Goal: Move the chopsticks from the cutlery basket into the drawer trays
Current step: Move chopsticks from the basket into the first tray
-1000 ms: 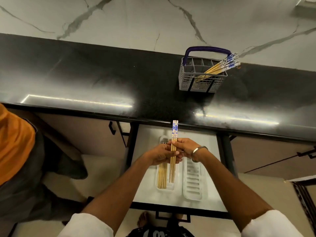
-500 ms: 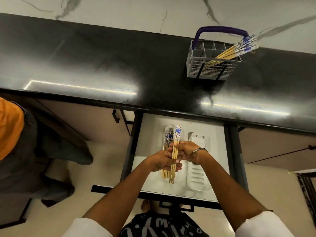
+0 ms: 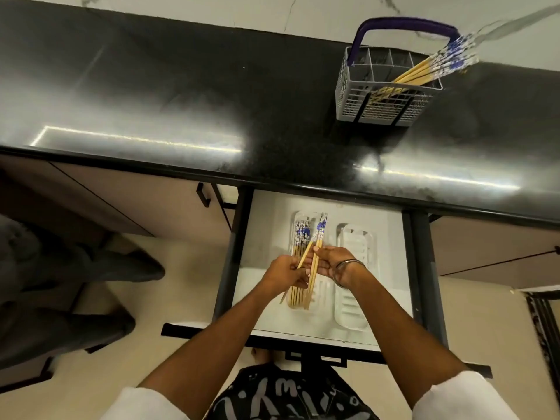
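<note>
Both hands (image 3: 312,271) gripping chopsticks (image 3: 316,253) | over left tray (image 3: 295,219), prob. | right tray (image 3: 353,237) free

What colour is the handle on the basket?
Dark purple-blue. The handle arches over the grey cutlery basket, clearest in the head view.

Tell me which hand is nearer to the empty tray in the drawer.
The right hand. It hovers at the left edge of the empty tray; the left hand is farther left, over the tray of chopsticks.
</note>
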